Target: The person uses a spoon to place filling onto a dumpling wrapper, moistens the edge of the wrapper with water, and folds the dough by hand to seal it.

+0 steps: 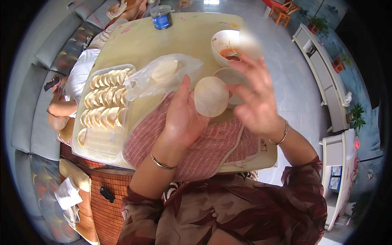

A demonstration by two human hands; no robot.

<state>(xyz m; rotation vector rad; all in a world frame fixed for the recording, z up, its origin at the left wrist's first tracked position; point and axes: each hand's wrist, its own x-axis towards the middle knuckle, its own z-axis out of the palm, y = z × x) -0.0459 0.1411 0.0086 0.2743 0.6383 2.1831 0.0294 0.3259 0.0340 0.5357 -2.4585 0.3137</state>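
On the upturned fingers of my left hand (185,116) rests a round, pale dumpling wrapper (211,96). My right hand (257,100) hovers at the wrapper's right edge with its fingers apart, slightly blurred; whether a fingertip touches the wrapper I cannot tell. Behind it is a small pale bowl (222,73), partly hidden. Beyond stands a white bowl (216,48) with reddish contents and a utensil in it. More wrappers (164,71) lie in a clear plastic bag (188,63). To the left, a plastic tray (100,145) holds rows of folded dumplings (107,97).
A pinkish checked cloth (151,136) covers the table's near edge. A dark-lidded jar (161,18) stands at the table's far end. Another person (83,69) sits on the grey sofa (30,87) at left, holding a dark device (52,83). White cabinets (314,57) line the right.
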